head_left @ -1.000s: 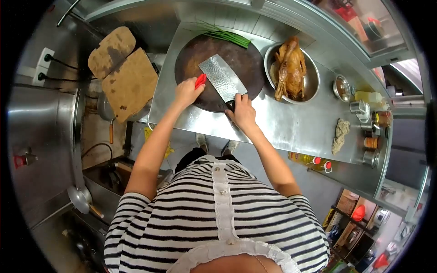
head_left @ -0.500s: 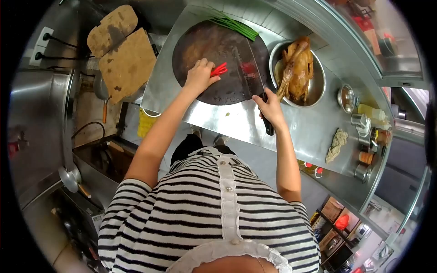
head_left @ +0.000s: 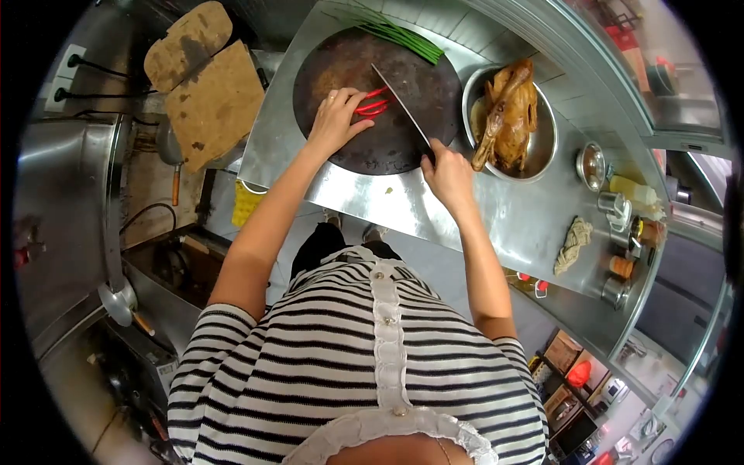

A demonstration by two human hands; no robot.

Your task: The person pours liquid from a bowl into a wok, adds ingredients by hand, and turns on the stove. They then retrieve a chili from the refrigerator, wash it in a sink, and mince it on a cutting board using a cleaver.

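Observation:
On the round dark chopping board lie red chillies, pinned under the fingers of my left hand. My right hand grips the handle of a cleaver. Its blade stands edge-down on the board, right beside the chillies. Green spring onions lie along the far rim of the board.
A whole roast duck sits in a metal bowl right of the board on the steel counter. Small tins, jars and a rag line the counter's right end. Worn wooden boards rest at left over a wok.
The cleaver went from lying flat on the board to the board's right side, and now stands on edge at the chillies. My left hand shifted up with the chillies.

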